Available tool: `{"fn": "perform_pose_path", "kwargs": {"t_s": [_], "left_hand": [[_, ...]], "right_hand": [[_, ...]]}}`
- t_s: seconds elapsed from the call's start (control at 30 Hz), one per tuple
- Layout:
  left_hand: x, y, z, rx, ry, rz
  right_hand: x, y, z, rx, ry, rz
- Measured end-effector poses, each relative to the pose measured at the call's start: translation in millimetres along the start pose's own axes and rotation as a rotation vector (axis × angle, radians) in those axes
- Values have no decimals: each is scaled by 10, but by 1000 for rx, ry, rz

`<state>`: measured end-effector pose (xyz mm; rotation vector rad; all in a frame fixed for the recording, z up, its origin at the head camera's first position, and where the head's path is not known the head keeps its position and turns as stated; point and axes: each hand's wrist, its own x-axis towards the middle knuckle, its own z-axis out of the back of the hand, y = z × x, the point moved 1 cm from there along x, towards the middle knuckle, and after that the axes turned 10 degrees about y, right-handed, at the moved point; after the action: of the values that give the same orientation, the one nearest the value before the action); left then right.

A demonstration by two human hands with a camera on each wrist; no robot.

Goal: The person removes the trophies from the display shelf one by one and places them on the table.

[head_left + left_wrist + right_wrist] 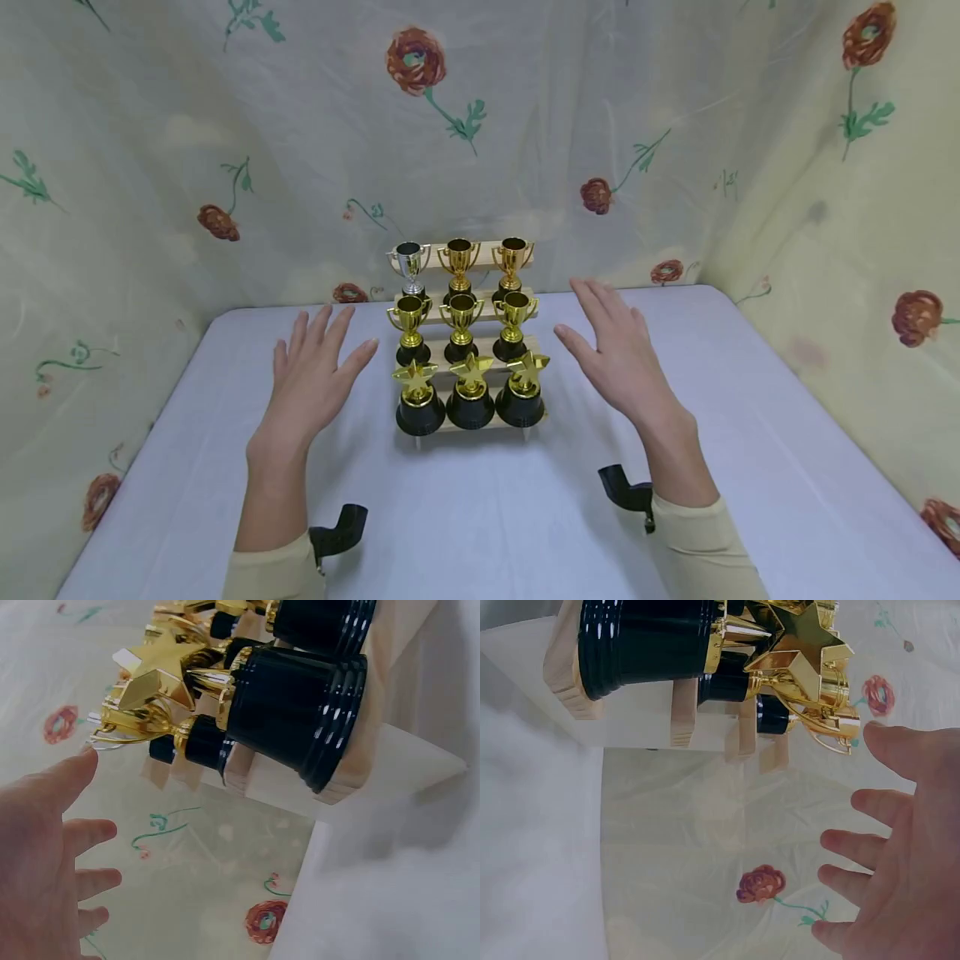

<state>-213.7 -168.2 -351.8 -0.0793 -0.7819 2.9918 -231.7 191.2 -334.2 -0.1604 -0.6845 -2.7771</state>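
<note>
A stepped wooden stand [486,327] holds small trophies on black bases. Along its front step are three gold star trophies [470,407]. Three gold cup trophies [462,313] fill the row behind. At the back are a silver cup trophy [409,260], a gold one [459,254] and a copper-toned one [513,253]. To the left of the stand my left hand [311,379] is held with fingers straight and spread, touching nothing. My right hand [618,358] mirrors it on the right side, fingers extended and thumb apart. Both wrist views show the palms beside the trophies, holding nothing.
The stand rests on a table [480,533] with a pale cloth. Behind it and to both sides hangs a flowered curtain [525,125]. A black camera mount sits at each wrist, one on the left [341,531] and one on the right [626,492].
</note>
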Motion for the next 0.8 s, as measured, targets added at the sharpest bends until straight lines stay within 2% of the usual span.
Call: {"fn": "perform_pose_path", "kwargs": {"t_s": [0.17,0.47,0.8], "left_hand": [[72,24,-59,-2,54,12],[121,60,-149,7,137,50],[171,102,-241,0,141,74]], "right_hand": [[-15,1,32,24,-41,28],[-32,6,22,33,-46,33],[-53,24,39,75,-31,18]]}}
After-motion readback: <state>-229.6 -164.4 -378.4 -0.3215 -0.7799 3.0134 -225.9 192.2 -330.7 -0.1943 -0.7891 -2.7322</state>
